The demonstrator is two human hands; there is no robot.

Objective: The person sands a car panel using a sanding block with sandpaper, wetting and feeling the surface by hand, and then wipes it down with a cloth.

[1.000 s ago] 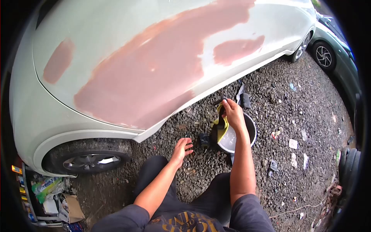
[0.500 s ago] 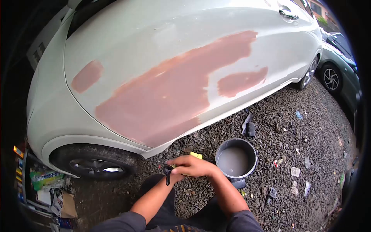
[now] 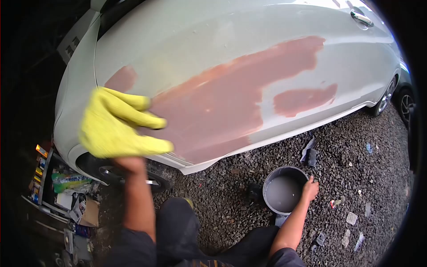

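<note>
My left hand (image 3: 124,122) wears a yellow glove and is raised in front of the car's front door. Its fingers point right and stand apart, with nothing seen in them; motion blurs it slightly. My right hand (image 3: 310,189) is bare and grips the right rim of a dark bucket (image 3: 267,196) that holds cloudy grey water (image 3: 283,194). The pale car (image 3: 222,26) has a large reddish-brown patch (image 3: 213,111) across the door. A smaller patch (image 3: 304,100) lies to its right, and another patch (image 3: 121,79) is partly behind the glove.
Gravel (image 3: 342,169) covers the ground, with scattered litter. A dark scrap (image 3: 312,156) lies beyond the bucket. A rack (image 3: 44,178) with boxes and packaging stands at the left, near the car's front wheel (image 3: 102,169). Part of a second car (image 3: 405,100) shows at right.
My hands were together, low in front of me; they have parted. The gloved left hand has risen to the left, and the right hand has moved right onto the bucket's rim. The view has shifted.
</note>
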